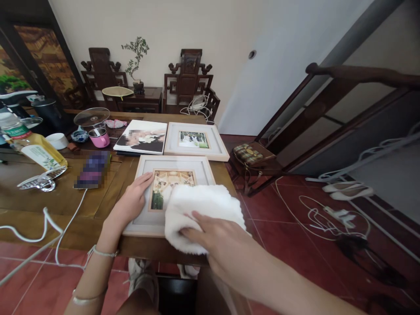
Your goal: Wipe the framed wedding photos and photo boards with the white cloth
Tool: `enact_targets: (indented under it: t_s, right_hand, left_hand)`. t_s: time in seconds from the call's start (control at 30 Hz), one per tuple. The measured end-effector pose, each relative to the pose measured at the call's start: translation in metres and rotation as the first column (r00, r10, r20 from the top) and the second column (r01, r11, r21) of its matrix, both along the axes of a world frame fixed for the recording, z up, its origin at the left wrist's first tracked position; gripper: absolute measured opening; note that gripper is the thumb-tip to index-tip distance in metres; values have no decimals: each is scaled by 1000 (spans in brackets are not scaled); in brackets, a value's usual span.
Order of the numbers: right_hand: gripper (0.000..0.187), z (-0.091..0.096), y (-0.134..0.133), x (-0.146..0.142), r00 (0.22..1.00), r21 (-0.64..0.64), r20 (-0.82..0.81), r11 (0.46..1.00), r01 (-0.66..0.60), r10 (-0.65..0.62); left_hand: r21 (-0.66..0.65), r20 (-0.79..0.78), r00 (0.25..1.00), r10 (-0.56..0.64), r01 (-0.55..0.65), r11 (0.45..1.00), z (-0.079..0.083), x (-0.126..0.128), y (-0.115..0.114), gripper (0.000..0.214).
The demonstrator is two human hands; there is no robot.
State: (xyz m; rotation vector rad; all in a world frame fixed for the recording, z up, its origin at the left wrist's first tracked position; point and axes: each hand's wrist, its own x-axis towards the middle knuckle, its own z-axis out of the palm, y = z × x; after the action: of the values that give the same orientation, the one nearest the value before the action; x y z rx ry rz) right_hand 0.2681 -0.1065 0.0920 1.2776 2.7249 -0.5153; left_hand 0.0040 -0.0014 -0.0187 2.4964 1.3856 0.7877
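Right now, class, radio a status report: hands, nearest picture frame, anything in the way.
Left hand on nearest picture frame, left side. Right hand holding white cloth over its lower right. Frame flat on table; cloth hides part of its photo.

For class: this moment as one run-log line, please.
left hand: on framed picture | right hand: holding white cloth over it | surface: wooden table

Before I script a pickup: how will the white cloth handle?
The cloth is probably floppy: it folds around the fingers of the right hand. Likely light for its bulk, as the pile looks fluffy. It might drape unevenly when lifted, since it already spreads past the edge of the front frame.
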Motion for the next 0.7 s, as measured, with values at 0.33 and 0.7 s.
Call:
enact_targets:
  t_s: [0.33,0.7]
  right_hand:
    - [67,-54,117,5,978,412,-99,887,209,-185]
    - [65,-17,35,-3,1000,74,19,997,-18,17]
  left_hand:
    - [-36,36,999,-7,9,999,0,-1,-1,68]
    - [-16,23,1000,-2,2,1000,1,1,-1,65]
